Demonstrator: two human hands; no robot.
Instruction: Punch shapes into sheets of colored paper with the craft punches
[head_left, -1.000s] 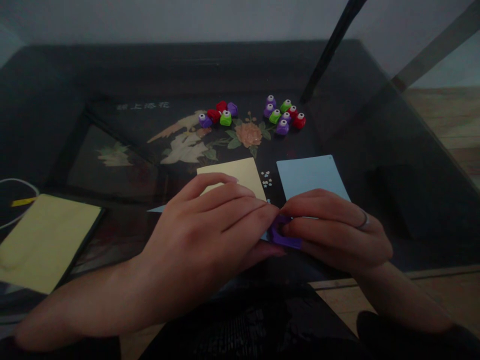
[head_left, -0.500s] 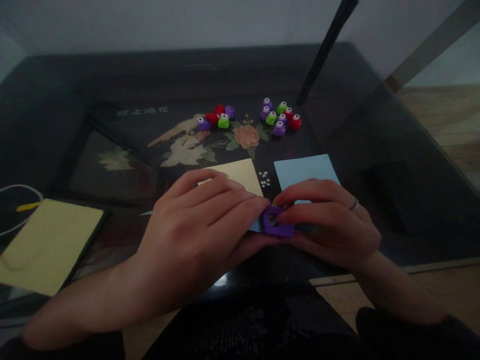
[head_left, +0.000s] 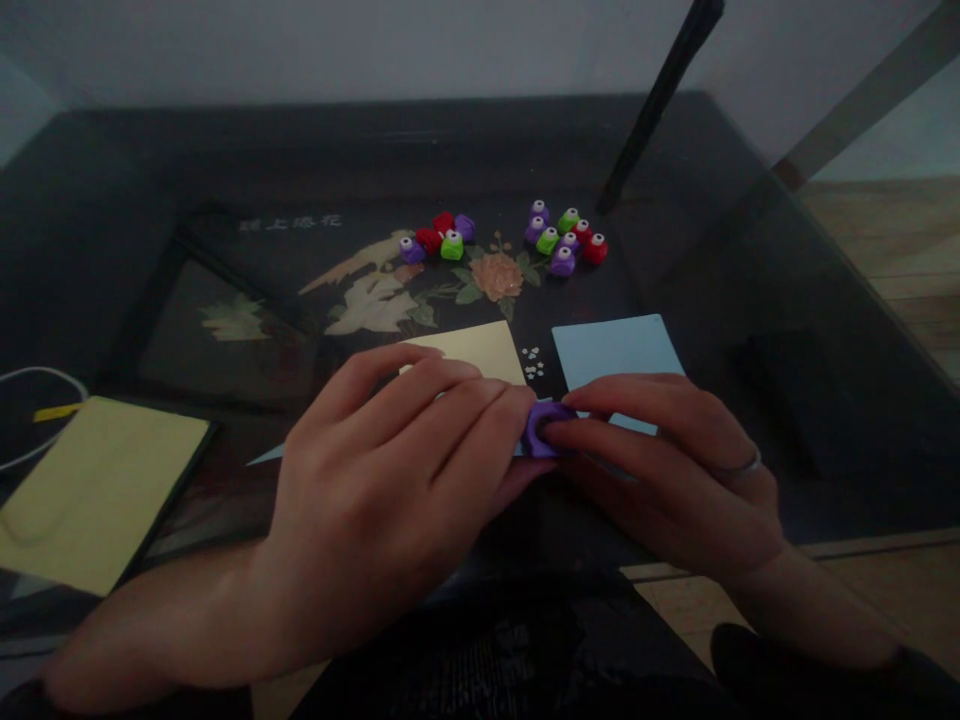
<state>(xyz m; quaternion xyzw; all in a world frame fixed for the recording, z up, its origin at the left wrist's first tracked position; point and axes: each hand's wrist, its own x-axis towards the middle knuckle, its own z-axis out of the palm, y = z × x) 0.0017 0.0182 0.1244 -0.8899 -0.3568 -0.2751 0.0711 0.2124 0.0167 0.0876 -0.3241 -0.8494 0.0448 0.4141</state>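
Between my two hands is a small purple paper punch (head_left: 534,437), held low above the table's front part. My left hand (head_left: 394,480) is closed around its left side, fingers together on top and thumb below. Light blue paper shows beside the punch, and a pale blue tip (head_left: 266,456) sticks out left of that hand; the rest is hidden. My right hand (head_left: 675,460), wearing a ring, grips the punch from the right, a fingertip at its round opening. Several tiny cut-out paper pieces (head_left: 533,362) lie just beyond the punch.
A cream paper pad (head_left: 480,350) and a light blue one (head_left: 619,350) lie behind my hands. Two groups of punches, the left group (head_left: 439,238) and right group (head_left: 564,240), stand farther back. A yellow pad (head_left: 105,490) is at left, a black pole (head_left: 660,105) at back right.
The punch has turned and shifted slightly left, its front tilting. My right hand has moved a little right and lower at the wrist. More of the blue paper tip shows at left.
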